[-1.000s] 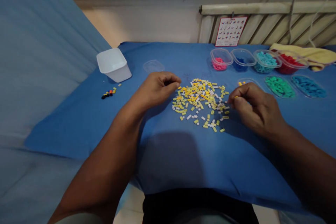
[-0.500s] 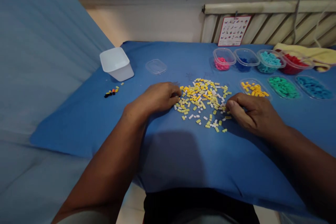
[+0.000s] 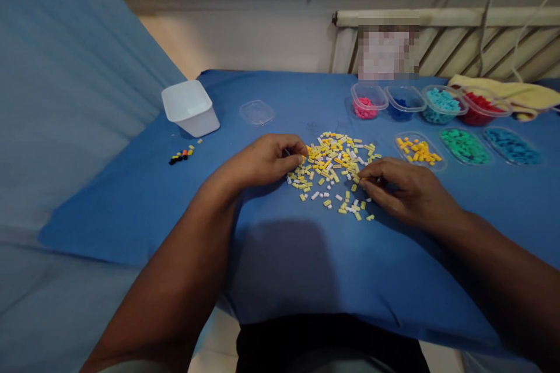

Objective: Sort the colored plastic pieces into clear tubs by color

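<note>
A loose pile of small building bricks point(image 3: 335, 158), yellow, pale yellow and white, is spread over the blue-covered table point(image 3: 280, 280). At the pile's left edge is my left hand point(image 3: 275, 157), thumb and forefinger drawn together by the yellow bricks. What lies between those fingertips is too small to make out. From the right, my right hand point(image 3: 405, 189) reaches into the pile with its thumb and fingertips closed in a pinch. Its fingertips cover whatever they grip. Several white and pale yellow bricks lie scattered along the pile's near side.
Clear tubs hold pink point(image 3: 365, 108), dark blue point(image 3: 400, 108), light blue point(image 3: 441, 102) and red bricks point(image 3: 481, 108). Before them, shallow lids carry orange-yellow point(image 3: 417, 150), green point(image 3: 466, 145) and blue bricks point(image 3: 513, 145). Leftward are a white container point(image 3: 199, 119), an empty lid point(image 3: 257, 112) and several dark and coloured bricks point(image 3: 181, 155).
My right hand has moved left, further into the pile, with its fingers now pinched there. My left hand's thumb and forefinger have shifted slightly right and up. The view has moved slightly.
</note>
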`<state>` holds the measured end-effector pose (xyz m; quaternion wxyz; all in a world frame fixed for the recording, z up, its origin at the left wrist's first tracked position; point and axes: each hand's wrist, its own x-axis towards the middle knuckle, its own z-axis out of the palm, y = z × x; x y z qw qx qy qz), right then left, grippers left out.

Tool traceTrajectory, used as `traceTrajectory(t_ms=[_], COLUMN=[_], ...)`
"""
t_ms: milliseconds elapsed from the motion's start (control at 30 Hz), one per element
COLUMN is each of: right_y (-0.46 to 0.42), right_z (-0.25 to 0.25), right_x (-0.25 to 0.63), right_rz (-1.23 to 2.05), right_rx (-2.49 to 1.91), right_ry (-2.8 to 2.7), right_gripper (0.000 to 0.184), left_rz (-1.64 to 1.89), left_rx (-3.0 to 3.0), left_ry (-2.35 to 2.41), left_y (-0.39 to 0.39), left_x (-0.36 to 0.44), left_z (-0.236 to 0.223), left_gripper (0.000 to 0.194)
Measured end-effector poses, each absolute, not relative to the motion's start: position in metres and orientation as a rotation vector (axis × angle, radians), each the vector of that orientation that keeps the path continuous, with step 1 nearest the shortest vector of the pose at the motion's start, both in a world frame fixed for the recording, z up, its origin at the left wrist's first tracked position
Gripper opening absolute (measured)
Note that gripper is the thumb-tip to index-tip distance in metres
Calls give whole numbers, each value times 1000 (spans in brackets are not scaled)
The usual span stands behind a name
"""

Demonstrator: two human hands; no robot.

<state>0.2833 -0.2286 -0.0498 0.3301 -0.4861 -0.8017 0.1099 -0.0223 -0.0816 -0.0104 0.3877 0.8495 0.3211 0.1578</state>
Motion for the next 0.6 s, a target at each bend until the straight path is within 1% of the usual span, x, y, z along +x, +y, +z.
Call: traceTrajectory(t_ms=[167,333,433,600], right_y=[-229,-230,-229,-230], right_z=[-48,-44,-44,-44], right_x=[274,260,260,267], right_rz=[297,286,240,221], right_rx=[-1198,-1110,-1118,-1233], right_ry=[-2021,-1923,-1922,-1885], right_gripper=[6,9,8,7], left_rz=[499,489,511,523], left_rx=[1795,1522,1478,1600], left_ry=[738,576,573,601], left_y=[-96,-126,-131,-125], left_x=[-2,30,36,32], left_z=[-10,-11,-14,-19], left_gripper=[30,30,31,29])
